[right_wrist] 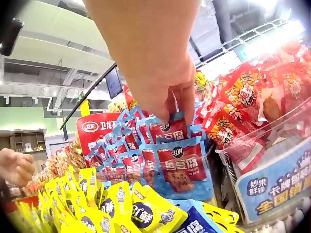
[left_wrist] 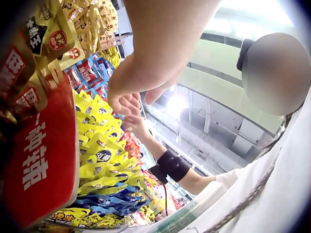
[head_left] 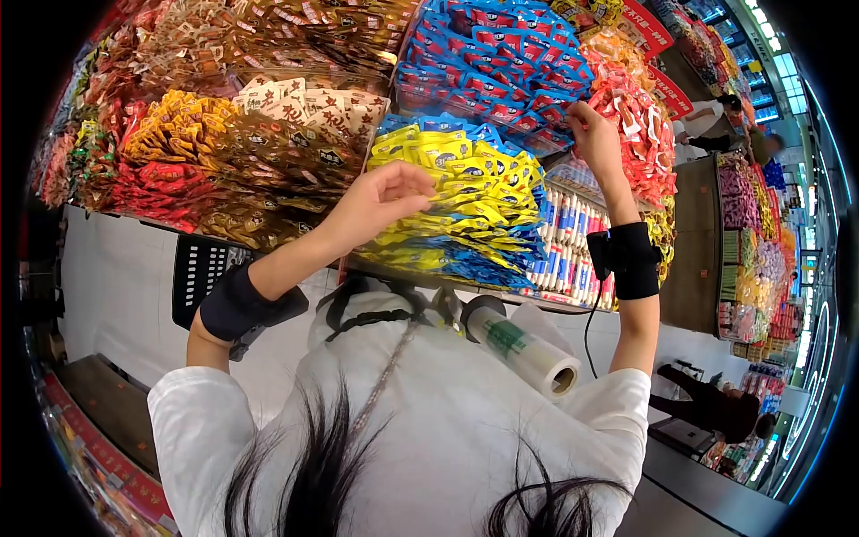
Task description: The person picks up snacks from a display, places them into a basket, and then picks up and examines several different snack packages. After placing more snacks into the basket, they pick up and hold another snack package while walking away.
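Over the pile of yellow snack packets [head_left: 456,161] hovers my left hand [head_left: 385,201], its fingers loosely bent with nothing in them. My right hand [head_left: 598,143] is at the right edge of the heap of blue-and-red snack packets [head_left: 501,63]. Seen from the right wrist, the fingertips pinch the top edge of a blue-and-red fish tofu packet [right_wrist: 167,130] standing among others. Another such packet [right_wrist: 181,167] stands in front, behind a clear divider. Both wrists wear black bands, the right one [head_left: 631,259] with a cable.
Red snack packets [head_left: 631,134] fill the bin on the right. Brown packets [head_left: 286,161] and orange ones [head_left: 179,125] lie to the left. White-wrapped sticks [head_left: 573,237] sit at the near right. A roll of plastic bags [head_left: 528,353] is by my body. People stand in the aisle.
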Demonstrator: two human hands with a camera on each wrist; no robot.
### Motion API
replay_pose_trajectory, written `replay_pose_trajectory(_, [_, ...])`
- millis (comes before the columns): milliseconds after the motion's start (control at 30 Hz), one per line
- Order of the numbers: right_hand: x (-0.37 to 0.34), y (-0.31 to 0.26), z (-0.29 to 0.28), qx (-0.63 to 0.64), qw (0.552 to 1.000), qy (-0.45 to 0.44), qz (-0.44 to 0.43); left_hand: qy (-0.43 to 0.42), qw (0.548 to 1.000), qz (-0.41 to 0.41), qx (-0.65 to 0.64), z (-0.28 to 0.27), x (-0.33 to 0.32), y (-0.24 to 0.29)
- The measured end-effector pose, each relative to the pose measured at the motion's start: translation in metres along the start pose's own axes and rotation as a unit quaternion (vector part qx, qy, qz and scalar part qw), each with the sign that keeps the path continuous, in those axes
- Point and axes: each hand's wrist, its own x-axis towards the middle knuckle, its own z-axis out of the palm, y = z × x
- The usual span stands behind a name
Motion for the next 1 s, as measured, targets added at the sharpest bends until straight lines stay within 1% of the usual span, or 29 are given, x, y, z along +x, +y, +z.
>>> replay_pose_trajectory(100, [-0.002,-0.003,-0.003,-0.015,1.000,-0.011,0.015,0.004,1.000,-0.014,-0.012,-0.002,-0.002,-0.001])
replay_pose_trajectory(267, [-0.002,-0.002,-0.001,0.007,0.999,-0.011,0.034,0.012,1.000,-0.003,-0.018,-0.003,-0.004,-0.001])
replay_pose_trajectory(467, [-0.004,0.000,0.002,0.012,0.999,-0.010,0.028,0.011,1.000,0.001,-0.029,-0.005,-0.008,-0.005])
replay_pose_trajectory(667, [-0.009,-0.004,0.003,0.022,0.999,-0.030,0.039,0.006,1.000,-0.009,-0.029,-0.010,-0.021,-0.001])
replay_pose_trajectory(767, [-0.006,-0.002,0.004,0.039,0.993,-0.051,0.103,0.011,0.999,-0.005,-0.035,-0.020,-0.029,0.000])
replay_pose_trajectory(800, [-0.005,-0.003,0.001,0.062,0.995,-0.028,0.073,0.014,0.999,-0.003,-0.038,-0.024,-0.032,0.000])
replay_pose_trajectory(867, [0.001,-0.006,-0.010,0.099,0.994,-0.011,0.049,0.029,0.998,0.007,-0.049,-0.033,-0.038,0.003])
replay_pose_trajectory(900, [0.004,-0.016,-0.020,0.111,0.991,-0.018,0.072,0.039,0.997,0.016,-0.057,-0.037,-0.041,0.004])
replay_pose_trajectory(967, [0.008,-0.028,-0.037,0.093,0.993,-0.026,0.068,0.055,0.996,0.034,-0.062,-0.047,-0.048,0.005])
replay_pose_trajectory(1000, [0.011,-0.036,-0.046,0.083,0.994,-0.030,0.066,0.062,0.995,0.029,-0.067,-0.051,-0.052,0.006])
